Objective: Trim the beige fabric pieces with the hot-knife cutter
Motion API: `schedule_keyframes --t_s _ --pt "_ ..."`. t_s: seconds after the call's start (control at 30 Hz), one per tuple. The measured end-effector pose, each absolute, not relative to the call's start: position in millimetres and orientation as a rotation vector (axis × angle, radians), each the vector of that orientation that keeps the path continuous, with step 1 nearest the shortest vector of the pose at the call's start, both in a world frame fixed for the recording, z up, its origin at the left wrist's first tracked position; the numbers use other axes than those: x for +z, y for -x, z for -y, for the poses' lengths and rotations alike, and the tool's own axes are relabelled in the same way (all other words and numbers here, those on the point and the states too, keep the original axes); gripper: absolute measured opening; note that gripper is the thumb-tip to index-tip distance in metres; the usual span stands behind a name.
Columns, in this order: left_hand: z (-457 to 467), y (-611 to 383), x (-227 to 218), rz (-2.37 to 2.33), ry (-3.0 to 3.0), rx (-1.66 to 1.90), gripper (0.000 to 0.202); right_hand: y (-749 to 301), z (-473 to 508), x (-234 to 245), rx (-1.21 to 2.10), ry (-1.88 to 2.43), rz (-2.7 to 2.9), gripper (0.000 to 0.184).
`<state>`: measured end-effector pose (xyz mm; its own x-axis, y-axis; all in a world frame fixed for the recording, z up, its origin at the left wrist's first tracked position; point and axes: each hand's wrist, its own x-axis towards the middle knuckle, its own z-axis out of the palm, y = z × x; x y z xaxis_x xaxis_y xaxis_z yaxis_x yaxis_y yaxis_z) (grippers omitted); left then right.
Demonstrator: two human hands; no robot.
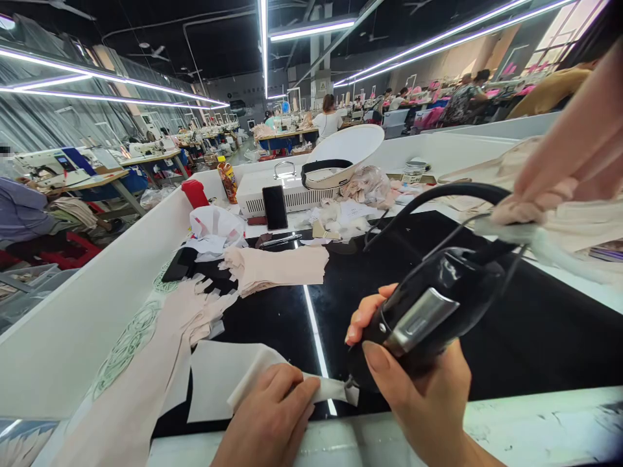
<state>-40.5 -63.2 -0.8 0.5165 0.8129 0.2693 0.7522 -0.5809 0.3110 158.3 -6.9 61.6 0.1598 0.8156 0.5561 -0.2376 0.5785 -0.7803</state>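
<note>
My right hand [413, 389] is wrapped round a black corded hand tool [448, 305] with a silver lever on its side. The tool is tilted, and its small metal tip is at the narrow end of an off-white fabric piece [221, 376]. My left hand [272, 408] presses on the folded part of that fabric with its fingers together; the thumb is hidden. Beneath lies a glossy black tabletop [535, 350]. Pale pink material [545, 188], blurred and close to the camera, is bunched around the tool's cable.
Long beige fabric pieces [131, 363] lie at the left beside green cord [126, 344]. A stack of pink cut pieces [282, 266] sits farther back. Behind stand a phone [275, 207], a white box [253, 194], a visor hat [341, 155] and a bottle [227, 178].
</note>
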Motion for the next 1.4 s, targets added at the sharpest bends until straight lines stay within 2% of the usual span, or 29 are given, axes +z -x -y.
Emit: schedule_keyframes --t_s 0.4,0.6,0.9,1.1,1.2,1.33,1.4 --pt "63.2 45.2 0.8 -1.241 -2.679 0.682 0.024 -153.4 7.9 70.6 0.797 0.614 1.157 0.033" --pt "59.6 42.3 2.1 -1.128 -2.827 0.769 0.027 -155.2 8.2 69.4 0.817 0.607 1.165 0.037" --pt "64.1 35.2 -1.0 -1.274 -2.717 0.626 0.030 -153.1 8.2 71.9 0.821 0.613 1.149 0.035" --pt "69.2 35.4 -17.2 -1.322 -2.939 0.536 0.036 -156.8 9.9 64.9 0.820 0.603 1.174 0.034" --pt "71.1 37.3 -24.0 -1.313 -3.026 0.531 0.038 -162.1 10.7 57.7 0.879 0.600 1.238 0.033" --pt "72.9 33.7 -26.4 -1.319 -3.060 0.597 0.035 -161.5 8.1 56.1 0.931 0.564 1.169 0.022" --pt "73.8 28.9 -25.3 -1.338 -3.066 0.672 0.033 -157.8 5.6 58.1 0.957 0.553 1.113 0.024"
